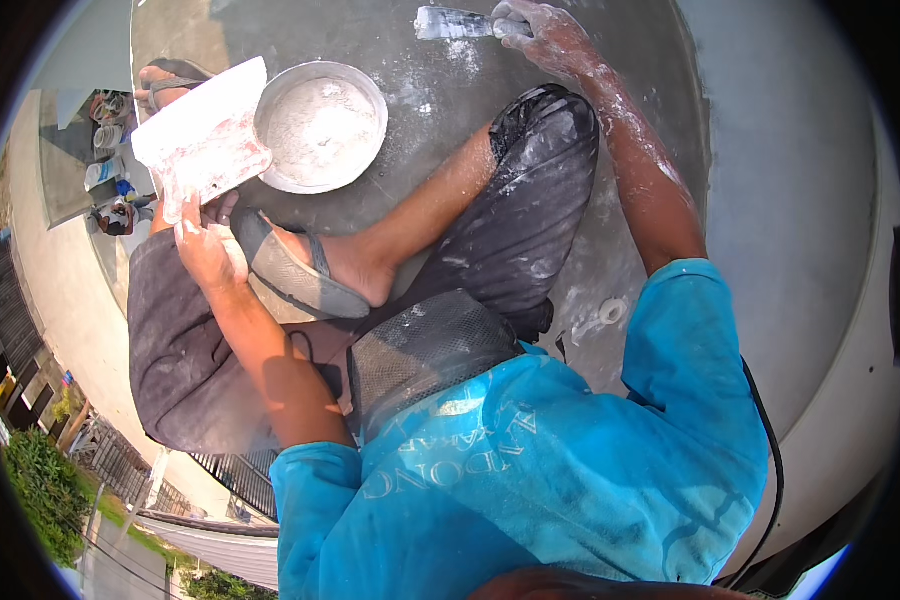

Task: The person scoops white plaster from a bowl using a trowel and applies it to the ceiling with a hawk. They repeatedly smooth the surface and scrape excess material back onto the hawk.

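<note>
My left hand (208,245), dusted white, is closed round the lower end of a white flat board (205,115). Pinkish-white paste is smeared over the board's lower part and edge. At the top of the view my right hand (550,38), coated in white powder, grips the handle of a putty knife (452,23). Its wide, paste-streaked blade points left, over or against the grey surface; I cannot tell whether it touches. Between the hands stands a round metal bowl (313,187) holding pale powdery paste (320,125). The board's right edge overlaps the bowl's left rim in view.
My bent leg and sandalled foot (310,270) lie below the bowl. White splashes mark the grey floor (420,170). A small whitish round object (610,311) lies right of my leg. Several containers (105,175) stand at far left. A black cable (773,460) runs beside my right sleeve.
</note>
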Demonstrator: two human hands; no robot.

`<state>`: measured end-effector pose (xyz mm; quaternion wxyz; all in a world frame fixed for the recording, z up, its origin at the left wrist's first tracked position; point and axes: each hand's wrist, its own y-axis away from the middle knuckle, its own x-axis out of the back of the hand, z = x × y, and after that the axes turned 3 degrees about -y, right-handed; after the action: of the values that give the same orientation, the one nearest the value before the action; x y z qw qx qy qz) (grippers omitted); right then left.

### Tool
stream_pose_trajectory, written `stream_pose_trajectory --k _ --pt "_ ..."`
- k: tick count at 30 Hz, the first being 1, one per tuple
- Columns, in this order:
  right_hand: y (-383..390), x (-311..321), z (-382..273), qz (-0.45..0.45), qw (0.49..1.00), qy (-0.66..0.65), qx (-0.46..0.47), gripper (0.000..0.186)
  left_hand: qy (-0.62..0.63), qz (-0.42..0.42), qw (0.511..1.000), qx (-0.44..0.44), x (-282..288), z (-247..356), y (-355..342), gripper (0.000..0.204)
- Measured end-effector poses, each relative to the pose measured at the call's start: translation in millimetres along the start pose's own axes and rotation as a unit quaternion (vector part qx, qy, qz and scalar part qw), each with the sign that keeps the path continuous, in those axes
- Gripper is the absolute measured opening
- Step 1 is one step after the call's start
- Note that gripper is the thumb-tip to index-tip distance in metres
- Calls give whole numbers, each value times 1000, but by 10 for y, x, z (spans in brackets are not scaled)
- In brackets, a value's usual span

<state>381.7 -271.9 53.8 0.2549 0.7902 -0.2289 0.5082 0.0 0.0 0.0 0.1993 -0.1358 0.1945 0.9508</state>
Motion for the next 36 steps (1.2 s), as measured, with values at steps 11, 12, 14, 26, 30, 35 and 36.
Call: stream_pose_trajectory --k 11,12,14,26,30,35,36 --pt "197 -455 724 -124 990 -13 -71 29 -23 -5 1000 8 -12 120 25 39" --pt "107 -533 637 -120 990 12 -66 30 -23 -5 1000 7 -10 117 25 39" --pt "-9 -656 556 -117 991 15 -67 32 -19 -1 1000 8 -30 149 60 39" --pt "296 -485 -927 145 970 -117 155 30 -27 34 999 12 -63 219 80 33" --pt "336 -710 -1099 86 964 61 244 32 -1 39 999 3 65 200 57 22" --pt "399 -700 -1326 209 955 -103 184 30 55 35 997 40 320 -38 -62 16" --pt "407 -734 -1367 227 948 -103 195 30 87 26 994 59 311 -83 -76 16"
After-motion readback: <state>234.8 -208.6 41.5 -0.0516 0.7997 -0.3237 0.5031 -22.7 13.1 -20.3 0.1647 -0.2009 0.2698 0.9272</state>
